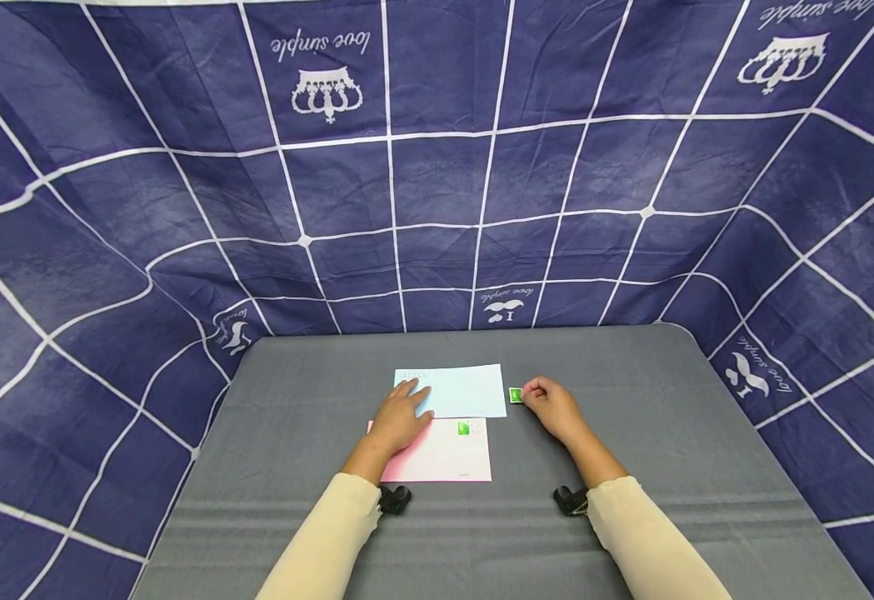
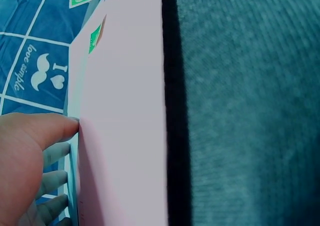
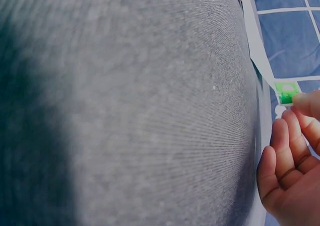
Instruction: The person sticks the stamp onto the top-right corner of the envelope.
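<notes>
My right hand (image 1: 554, 408) pinches a small green stamp (image 1: 516, 395) with a white edge between thumb and finger, just right of the light blue envelope (image 1: 466, 390). In the right wrist view the stamp (image 3: 287, 92) sticks out past the fingertips. My left hand (image 1: 401, 421) lies spread with straight fingers on the blue envelope's left part, its thumb near the lower edge. Nearer to me lies a pink envelope (image 1: 444, 458), partly under the left hand. Another green stamp (image 1: 463, 427) sits at the pink envelope's upper right; in the left wrist view one side of that stamp (image 2: 95, 37) stands up.
A grey cloth (image 1: 317, 375) covers the table. Dark blue curtains (image 1: 437, 183) with white lines rise behind it and at both sides. Black wrist cameras (image 1: 395, 500) sit on both wrists at the cream sleeves (image 1: 332, 533).
</notes>
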`<state>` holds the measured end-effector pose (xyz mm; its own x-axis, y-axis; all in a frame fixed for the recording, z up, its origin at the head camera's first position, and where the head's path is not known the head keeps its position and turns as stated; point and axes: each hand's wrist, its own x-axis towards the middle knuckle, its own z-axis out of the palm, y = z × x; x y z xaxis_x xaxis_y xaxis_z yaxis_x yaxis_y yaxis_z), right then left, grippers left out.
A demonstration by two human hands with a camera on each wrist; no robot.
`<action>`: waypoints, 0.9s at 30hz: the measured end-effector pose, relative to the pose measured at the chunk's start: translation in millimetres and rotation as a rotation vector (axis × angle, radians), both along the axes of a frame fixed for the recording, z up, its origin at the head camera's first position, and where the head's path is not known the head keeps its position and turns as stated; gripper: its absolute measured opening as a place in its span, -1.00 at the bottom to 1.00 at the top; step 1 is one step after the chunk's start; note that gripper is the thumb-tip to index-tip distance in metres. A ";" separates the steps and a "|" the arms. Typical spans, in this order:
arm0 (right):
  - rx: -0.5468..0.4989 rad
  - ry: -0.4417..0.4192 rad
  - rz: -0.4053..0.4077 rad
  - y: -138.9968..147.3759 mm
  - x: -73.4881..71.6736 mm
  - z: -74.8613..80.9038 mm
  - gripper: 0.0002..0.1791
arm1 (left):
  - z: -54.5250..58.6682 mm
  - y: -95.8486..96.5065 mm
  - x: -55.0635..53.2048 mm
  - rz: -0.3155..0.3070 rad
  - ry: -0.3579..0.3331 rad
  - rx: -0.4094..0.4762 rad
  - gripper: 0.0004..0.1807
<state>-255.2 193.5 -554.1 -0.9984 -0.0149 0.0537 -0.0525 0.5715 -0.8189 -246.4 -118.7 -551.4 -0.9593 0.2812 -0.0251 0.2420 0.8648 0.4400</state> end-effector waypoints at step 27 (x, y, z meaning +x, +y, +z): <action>-0.087 -0.031 0.019 -22.3 -15.9 8.0 -0.86 | -4.8 -1.3 1.0 -0.003 0.005 0.018 -0.40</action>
<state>-271.1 171.3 -546.1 -0.9992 -0.0308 0.0245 -0.0366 0.4974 -0.8667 -245.4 -120.0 -556.3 -0.9584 0.2848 -0.0155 0.2471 0.8561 0.4540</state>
